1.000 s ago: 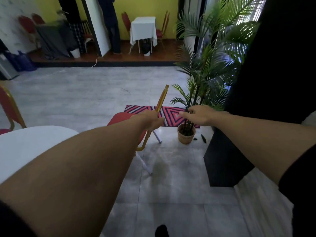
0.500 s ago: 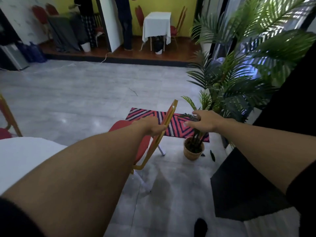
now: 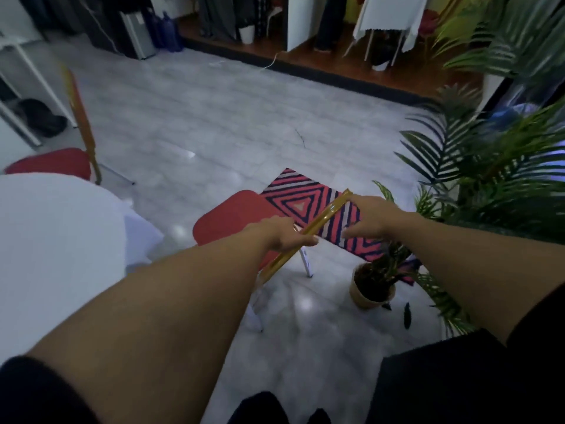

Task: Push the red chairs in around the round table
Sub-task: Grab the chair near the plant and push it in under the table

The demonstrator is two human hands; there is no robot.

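The round tabletop [image 3: 55,240] sits left, the red chair [image 3: 232,221] just right of it. Left hand [image 3: 284,237] has its grip clamped on the gold backrest [image 3: 308,231]; right hand [image 3: 373,218] is spread apart, touching nothing. Shove one-handed and it'll probably twist into the potted plant [image 3: 373,286].

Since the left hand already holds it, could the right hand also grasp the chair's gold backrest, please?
Probably yes: the right hand hovers open beside the top of the gold backrest, nothing between them, while the left hand grips it lower down.
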